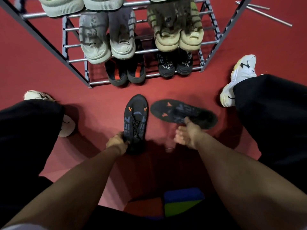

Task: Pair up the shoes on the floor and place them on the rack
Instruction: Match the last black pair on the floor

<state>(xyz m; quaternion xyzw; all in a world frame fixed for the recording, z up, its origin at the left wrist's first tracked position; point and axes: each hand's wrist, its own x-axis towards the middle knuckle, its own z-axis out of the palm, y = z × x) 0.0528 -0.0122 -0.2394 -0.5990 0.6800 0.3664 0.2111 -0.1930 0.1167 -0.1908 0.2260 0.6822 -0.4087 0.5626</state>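
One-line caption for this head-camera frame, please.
Left hand and right hand each grip a black orange-marked shoe before the nearly full rack.

Red floor [166, 90], loose metal rods [265, 13], perhaps spares

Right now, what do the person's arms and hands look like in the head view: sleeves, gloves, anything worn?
Both forearms are bare from the frame's bottom edge to the wrists. The left hand and right hand are ungloved, and no watch, ring or band shows. A pale strip of fabric at the lower left corner may be a sleeve edge; it is too cropped to tell. The right hand is slightly motion-blurred.
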